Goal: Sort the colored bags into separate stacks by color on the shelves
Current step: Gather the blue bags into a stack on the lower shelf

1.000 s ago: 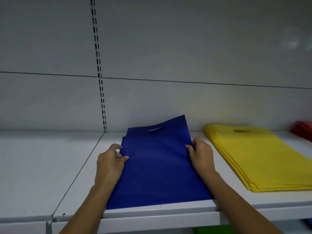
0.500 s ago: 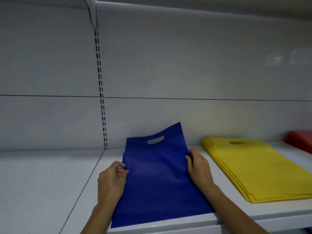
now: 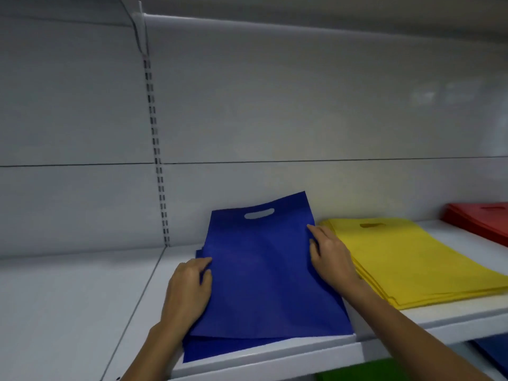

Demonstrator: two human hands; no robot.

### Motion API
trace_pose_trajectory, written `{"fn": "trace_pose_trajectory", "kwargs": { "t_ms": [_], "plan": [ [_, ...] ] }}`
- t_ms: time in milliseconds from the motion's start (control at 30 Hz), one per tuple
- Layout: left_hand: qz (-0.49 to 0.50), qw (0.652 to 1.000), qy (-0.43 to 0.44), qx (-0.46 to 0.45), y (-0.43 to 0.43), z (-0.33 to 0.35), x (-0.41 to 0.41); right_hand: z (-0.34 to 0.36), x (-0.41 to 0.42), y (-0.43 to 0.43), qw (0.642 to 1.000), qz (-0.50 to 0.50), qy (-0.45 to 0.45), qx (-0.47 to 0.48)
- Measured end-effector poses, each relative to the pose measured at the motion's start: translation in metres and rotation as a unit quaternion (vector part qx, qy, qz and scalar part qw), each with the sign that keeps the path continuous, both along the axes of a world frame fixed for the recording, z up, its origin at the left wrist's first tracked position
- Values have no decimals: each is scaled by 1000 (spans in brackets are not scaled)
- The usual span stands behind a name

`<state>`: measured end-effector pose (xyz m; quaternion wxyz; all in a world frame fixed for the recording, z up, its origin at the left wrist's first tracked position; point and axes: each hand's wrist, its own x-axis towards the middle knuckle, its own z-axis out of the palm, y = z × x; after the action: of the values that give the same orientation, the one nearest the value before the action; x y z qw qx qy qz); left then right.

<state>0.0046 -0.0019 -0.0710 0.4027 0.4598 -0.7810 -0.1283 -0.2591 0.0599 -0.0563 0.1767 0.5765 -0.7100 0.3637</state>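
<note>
Head view: left hand [image 3: 189,288] and right hand [image 3: 331,261] pinch opposite edges of a flat blue fabric bag [image 3: 264,279]. It tops a blue stack [image 3: 220,350].

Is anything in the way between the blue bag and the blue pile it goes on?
No, nothing visible. The left hand and right hand hold the blue bag by its sides, directly on top of the blue pile. The yellow pile sits off to the right.

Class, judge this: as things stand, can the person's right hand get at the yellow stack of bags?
Probably yes. The right hand lies right beside the yellow stack with nothing between them, though it holds the edge of the blue bag now.
</note>
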Motion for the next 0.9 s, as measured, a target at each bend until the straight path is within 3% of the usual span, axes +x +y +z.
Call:
{"fn": "trace_pose_trajectory", "kwargs": {
  "t_ms": [200,367,633,900],
  "plan": [
    [-111,992,-51,-25,28,9,-52,6,-51,74,995,-91,-25,29],
    [-227,973,-22,-44,78,7,-126,4,-101,166,982,-184,-52,15],
    [-362,929,-38,-74,195,1,-279,-6,-206,357,945,-319,-51,45],
    [-461,885,-71,-19,346,-42,-428,-27,-306,537,900,-420,-53,106]
  ]
}}
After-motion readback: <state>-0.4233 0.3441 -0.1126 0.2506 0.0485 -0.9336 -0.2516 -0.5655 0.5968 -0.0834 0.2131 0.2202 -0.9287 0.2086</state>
